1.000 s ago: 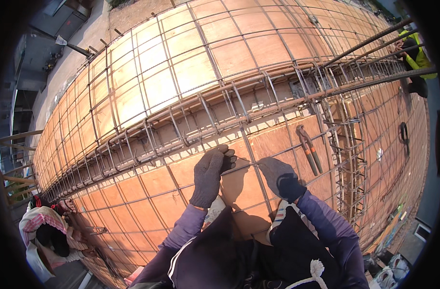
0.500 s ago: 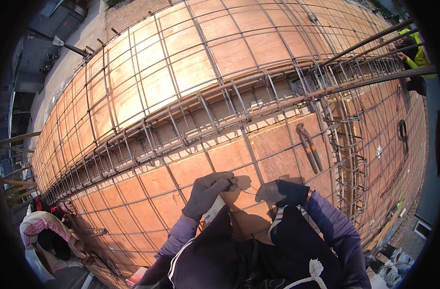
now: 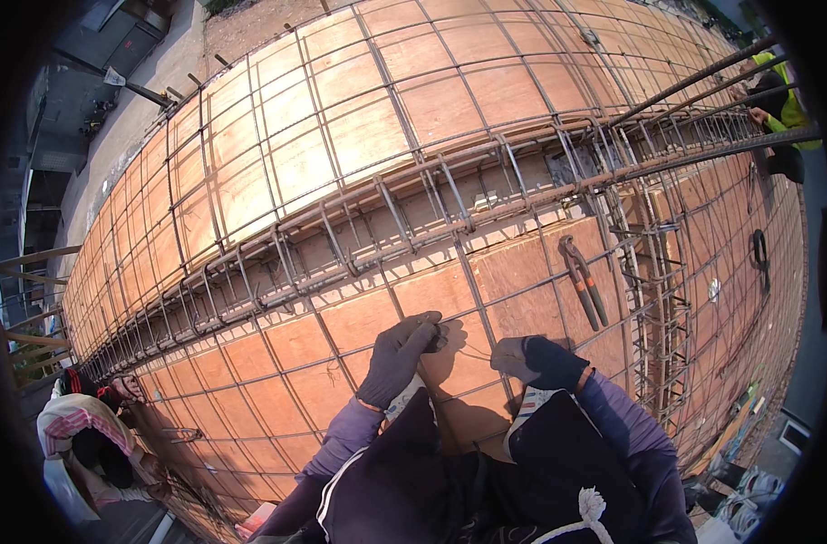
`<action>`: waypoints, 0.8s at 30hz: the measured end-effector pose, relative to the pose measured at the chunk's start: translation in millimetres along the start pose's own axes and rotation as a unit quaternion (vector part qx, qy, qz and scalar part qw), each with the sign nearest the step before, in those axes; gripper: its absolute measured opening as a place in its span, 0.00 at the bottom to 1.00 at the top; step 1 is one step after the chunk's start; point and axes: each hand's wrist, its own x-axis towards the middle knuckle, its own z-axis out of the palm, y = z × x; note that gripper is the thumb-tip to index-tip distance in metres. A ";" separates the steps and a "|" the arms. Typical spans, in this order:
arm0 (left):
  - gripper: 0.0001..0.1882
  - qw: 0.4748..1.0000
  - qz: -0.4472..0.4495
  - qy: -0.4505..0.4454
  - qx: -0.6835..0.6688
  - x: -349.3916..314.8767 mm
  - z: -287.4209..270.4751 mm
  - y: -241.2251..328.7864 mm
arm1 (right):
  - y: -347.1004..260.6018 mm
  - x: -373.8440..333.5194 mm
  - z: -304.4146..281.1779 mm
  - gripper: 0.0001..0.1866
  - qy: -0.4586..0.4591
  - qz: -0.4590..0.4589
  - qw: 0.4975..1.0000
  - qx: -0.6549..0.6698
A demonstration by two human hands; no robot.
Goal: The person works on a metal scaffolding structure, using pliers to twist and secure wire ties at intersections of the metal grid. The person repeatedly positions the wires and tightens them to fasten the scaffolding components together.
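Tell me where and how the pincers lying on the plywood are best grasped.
Probably by the two long handles of the pincers, from above. They lie flat on the plywood, jaws at the far end, handles slightly spread and pointing toward the person. The right hand is nearest, so coming from the near side should close the fingers around both handles.

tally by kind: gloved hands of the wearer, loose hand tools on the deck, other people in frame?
Gloved hands: 2, the left hand and the right hand, both low over the rebar grid.
Loose tools: 1, long-handled pincers lying on the plywood deck.
Other people: 2, a worker in hi-vis and a crouching worker.
Total: 5
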 end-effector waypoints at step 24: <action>0.17 0.879 0.230 -0.048 0.415 6.0 14.8 -13.7 | -5.2 -36.6 -14.6 0.09 0.168 0.052 0.953 -0.247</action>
